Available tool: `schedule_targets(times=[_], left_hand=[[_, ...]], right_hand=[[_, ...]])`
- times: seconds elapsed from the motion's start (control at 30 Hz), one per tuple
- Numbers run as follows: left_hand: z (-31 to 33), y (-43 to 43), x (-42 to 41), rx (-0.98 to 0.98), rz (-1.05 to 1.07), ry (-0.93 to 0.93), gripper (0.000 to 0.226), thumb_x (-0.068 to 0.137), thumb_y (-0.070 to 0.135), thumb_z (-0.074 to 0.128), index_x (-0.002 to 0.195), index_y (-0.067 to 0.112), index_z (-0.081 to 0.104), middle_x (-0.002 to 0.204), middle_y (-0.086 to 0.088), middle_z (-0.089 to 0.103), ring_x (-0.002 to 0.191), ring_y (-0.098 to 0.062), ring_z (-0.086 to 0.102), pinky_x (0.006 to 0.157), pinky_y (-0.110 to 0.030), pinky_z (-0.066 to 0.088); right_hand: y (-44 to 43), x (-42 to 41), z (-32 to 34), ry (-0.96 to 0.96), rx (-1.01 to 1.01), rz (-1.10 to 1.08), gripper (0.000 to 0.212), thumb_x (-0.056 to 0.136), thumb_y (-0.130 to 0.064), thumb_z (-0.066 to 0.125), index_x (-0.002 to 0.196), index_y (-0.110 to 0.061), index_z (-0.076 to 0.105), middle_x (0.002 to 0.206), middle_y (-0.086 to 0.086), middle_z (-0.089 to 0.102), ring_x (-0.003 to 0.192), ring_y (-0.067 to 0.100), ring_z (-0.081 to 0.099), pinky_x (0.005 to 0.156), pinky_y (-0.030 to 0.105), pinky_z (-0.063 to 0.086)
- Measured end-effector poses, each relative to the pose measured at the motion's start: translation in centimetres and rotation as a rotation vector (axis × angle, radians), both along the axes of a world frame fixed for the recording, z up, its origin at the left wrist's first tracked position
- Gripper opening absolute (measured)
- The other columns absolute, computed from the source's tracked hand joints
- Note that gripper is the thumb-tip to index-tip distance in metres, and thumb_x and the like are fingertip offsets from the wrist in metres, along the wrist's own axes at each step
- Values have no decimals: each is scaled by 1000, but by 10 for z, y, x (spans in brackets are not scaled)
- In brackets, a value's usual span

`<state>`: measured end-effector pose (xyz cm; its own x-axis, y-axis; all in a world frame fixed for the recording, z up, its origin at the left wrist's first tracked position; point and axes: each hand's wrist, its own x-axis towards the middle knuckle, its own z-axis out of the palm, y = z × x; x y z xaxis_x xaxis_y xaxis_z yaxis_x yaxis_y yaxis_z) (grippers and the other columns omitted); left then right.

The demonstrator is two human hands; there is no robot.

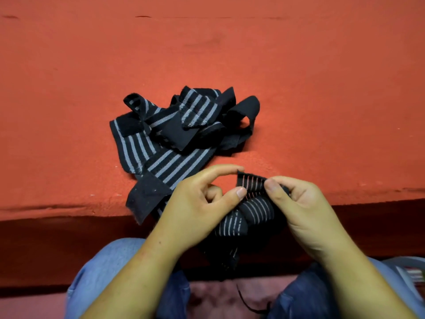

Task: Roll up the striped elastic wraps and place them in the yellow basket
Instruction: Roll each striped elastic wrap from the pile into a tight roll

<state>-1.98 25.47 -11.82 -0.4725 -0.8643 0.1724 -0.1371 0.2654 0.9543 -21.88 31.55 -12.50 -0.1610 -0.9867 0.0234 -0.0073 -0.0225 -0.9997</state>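
Wrap heap [181,132] ahead; bare cloth [322,88] around.

Your left forearm [142,268] and right forearm [351,279] are bare. They rise from the bottom corners and angle inward. Your left hand [197,199] has its index finger arched forward, tip on the top corner of the wrap [254,209], thumb against its near edge, other fingers curled under the palm. Your right hand [301,203] has its thumb pressed on the wrap, fingers tucked behind it, pinching. The hands are close, thumbs facing each other and apart.

Blue denim jeans [96,270]; forearms [142,268] bare; left hand [197,199], right hand [299,201] ungloved; nails short.
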Motion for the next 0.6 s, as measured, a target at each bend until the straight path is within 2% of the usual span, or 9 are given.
schedule_targets(times=[0.1,0.13,0.2,0.3,0.33,0.43,0.5,0.6], left_hand=[[-2,-1,0,32,-16,18,3,94,30,75,96,32,76,51,-7,38,48,-17,30,50,-26,28],[-3,-2,0,44,-8,27,3,95,31,75,92,29,76,51,-8,39,48,-19,31,50,-27,29],[-3,-3,0,83,12,70,10,95,35,75,90,26,75,52,-10,43,49,-20,36,52,-32,34],[-2,-5,-1,185,21,186,21,87,43,73,91,23,75,61,-30,55,59,-27,47,58,-41,40],[-2,-5,-1,208,27,216,22,86,44,73,91,23,74,61,-30,55,60,-27,46,59,-41,38],[1,-7,-2,246,61,277,19,91,41,77,95,23,74,54,-9,49,51,-19,39,53,-29,32],[6,-6,0,315,29,359,18,88,36,76,96,20,74,54,3,58,45,-9,49,48,-20,41],[9,-4,2,433,-143,446,14,84,28,83,96,24,79,75,-4,74,62,-10,69,61,-20,55]], right_hand=[[1,1,-1,115,-6,60,36,92,-52,64,91,-20,81,79,0,76,74,8,67,67,22,52],[2,1,-1,112,-6,69,36,90,-52,66,90,-20,81,79,-1,76,74,7,67,66,20,51],[1,2,0,69,-6,71,21,87,-40,74,93,-22,82,84,-2,79,77,6,70,69,18,53],[1,2,-2,83,-15,57,18,84,-32,72,96,-25,84,93,1,82,83,6,73,73,19,55],[1,1,-2,108,-23,26,19,86,-34,71,95,-24,84,93,2,82,82,5,72,73,21,55],[-1,-6,-6,95,-52,-136,27,90,-40,67,94,-20,83,93,-1,81,83,6,68,76,22,53],[-3,-11,-9,71,-90,-186,33,95,-47,68,98,-17,81,99,-6,75,91,7,66,84,29,50],[-4,-11,-12,133,-137,-202,27,97,-40,72,97,-15,83,115,-7,72,105,10,69,92,31,50]])
